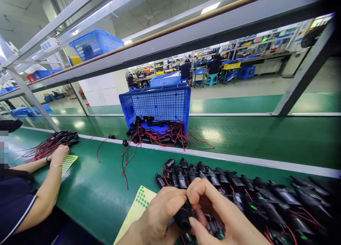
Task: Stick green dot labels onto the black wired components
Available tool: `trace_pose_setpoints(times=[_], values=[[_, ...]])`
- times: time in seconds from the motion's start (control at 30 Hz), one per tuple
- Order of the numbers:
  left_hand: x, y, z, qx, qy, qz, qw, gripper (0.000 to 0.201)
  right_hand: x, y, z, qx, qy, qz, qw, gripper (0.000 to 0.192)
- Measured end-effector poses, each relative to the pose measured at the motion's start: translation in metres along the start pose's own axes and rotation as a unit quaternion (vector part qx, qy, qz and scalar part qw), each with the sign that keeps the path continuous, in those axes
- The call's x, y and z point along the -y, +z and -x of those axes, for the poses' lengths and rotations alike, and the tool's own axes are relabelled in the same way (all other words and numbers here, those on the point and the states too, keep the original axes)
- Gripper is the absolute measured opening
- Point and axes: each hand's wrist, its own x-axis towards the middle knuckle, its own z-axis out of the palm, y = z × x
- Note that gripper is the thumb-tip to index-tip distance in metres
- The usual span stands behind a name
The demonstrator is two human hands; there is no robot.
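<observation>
Between my two hands is a black cylindrical part (pixel 183 219), which looks like a small pump, with its round hollow end facing me. My left hand (pixel 160 214) grips its left side, fingers curled. My right hand (pixel 213 209) pinches it from the right with thumb and fingers; the fingertips meet at the top and hide much of the part. Just left of my hands lies a pale yellow sheet (pixel 130 216) with green round stickers. To the right, rows of similar black parts (pixel 250 195) with red wires lie on the green table; a few carry green dots.
A blue crate (pixel 160 103) tipped on its side spills black parts with red wires (pixel 157 135). At left, a co-worker's hands (pixel 60 152) are over another sticker sheet (pixel 69 163) beside a pile of parts (pixel 65 138). A metal shelf beam (pixel 160 39) crosses overhead.
</observation>
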Motion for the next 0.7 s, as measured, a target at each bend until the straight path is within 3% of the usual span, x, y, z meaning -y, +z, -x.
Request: trace_pose_setpoints(times=[0.1,0.23,0.3,0.37,0.43,0.53,0.7], values=[[-0.002,-0.006,-0.004,0.045,-0.016,-0.011,0.999,0.058,-0.002,0.002,-0.006,-0.010,0.043,-0.052,0.998,0.022],[-0.002,-0.015,-0.007,0.067,-0.155,0.042,0.985,0.046,-0.003,-0.001,-0.015,-0.024,0.052,-0.051,0.997,0.008],[-0.002,-0.018,-0.005,0.055,-0.227,0.085,0.969,0.046,-0.003,-0.007,-0.017,-0.025,0.023,-0.006,0.999,0.012],[-0.001,-0.018,-0.003,0.033,-0.283,0.158,0.945,0.056,-0.003,-0.012,-0.017,-0.020,-0.036,0.052,0.998,0.028],[0.000,-0.017,-0.001,-0.002,-0.329,0.262,0.907,0.066,-0.004,-0.017,-0.016,-0.002,-0.094,0.106,0.990,0.048],[-0.004,-0.015,-0.002,-0.038,-0.361,0.371,0.855,0.064,-0.006,-0.019,-0.016,0.028,-0.138,0.147,0.979,0.058],[-0.019,-0.015,-0.011,-0.015,-0.370,0.362,0.855,0.055,-0.011,-0.014,-0.017,-0.019,-0.174,0.171,0.970,0.039]])
